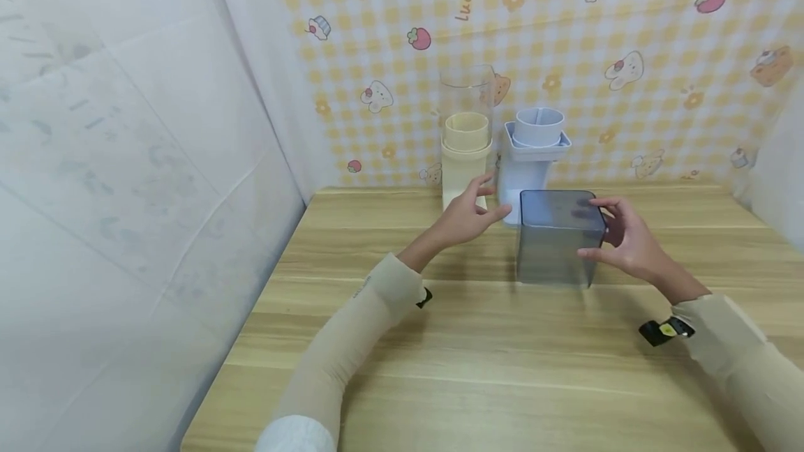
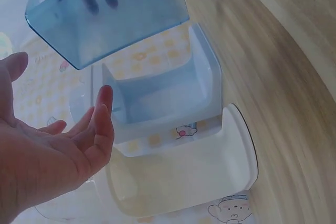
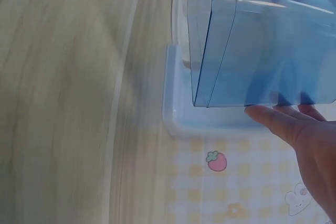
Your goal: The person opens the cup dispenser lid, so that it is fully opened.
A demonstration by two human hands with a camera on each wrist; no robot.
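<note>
In the head view, my right hand point(image 1: 628, 246) grips the right side of a translucent blue-grey square container point(image 1: 555, 257), thumb in front and fingers behind. The container seems held just above the table, in front of a pale blue stand point(image 1: 527, 166) with a round collar on top. Left of the container, my left hand point(image 1: 467, 215) reaches out with loosely spread fingers, holding nothing. Behind that hand stands a cream stand point(image 1: 461, 173) carrying a clear container point(image 1: 466, 93). The left wrist view shows a gap between my left hand point(image 2: 58, 156) and the blue-grey container point(image 2: 110, 19).
A wood-grain table point(image 1: 477, 375) lies under everything. Its back edge meets a yellow checked cloth point(image 1: 389, 61) printed with cartoons. White sheeting point(image 1: 125, 194) hangs along the left side. Dark wrist devices point(image 1: 659, 332) sit at my cuffs.
</note>
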